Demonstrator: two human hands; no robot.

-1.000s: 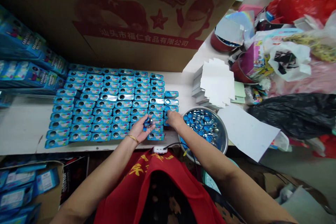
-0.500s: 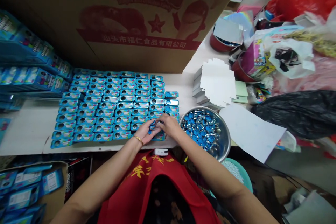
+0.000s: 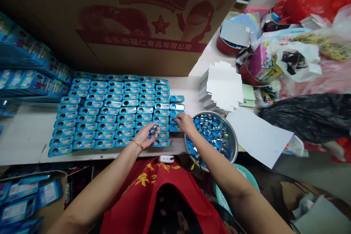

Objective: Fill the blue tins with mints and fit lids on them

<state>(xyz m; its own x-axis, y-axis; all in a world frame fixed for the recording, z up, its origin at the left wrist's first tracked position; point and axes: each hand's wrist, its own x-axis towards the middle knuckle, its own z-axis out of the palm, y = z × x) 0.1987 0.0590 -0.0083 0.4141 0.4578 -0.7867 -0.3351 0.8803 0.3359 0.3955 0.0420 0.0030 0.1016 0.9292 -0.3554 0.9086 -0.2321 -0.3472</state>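
Note:
Rows of small blue boxes (image 3: 104, 117), each with a round dark spot, cover the table's middle. My left hand (image 3: 146, 134) is cupped palm up around several small metal-and-blue caps (image 3: 153, 129), above the lower right of the rows. My right hand (image 3: 184, 121) reaches to the rightmost column of boxes, its fingers pinched together at a box; what they hold, if anything, is too small to tell. Close beside my right forearm stands a steel bowl (image 3: 233, 142) of the same kind of caps.
Behind the rows stands a large cardboard carton (image 3: 131, 58). Stacked blue boxes (image 3: 35, 84) rise at left. White flattened cartons (image 3: 225, 86) and a white sheet (image 3: 259, 135) lie right. Below the bowl is a green basin (image 3: 253, 179).
My hands have moved apart. The right has gone from my left palm to the rightmost column of boxes; the left still cups the caps. The whole view has shifted slightly.

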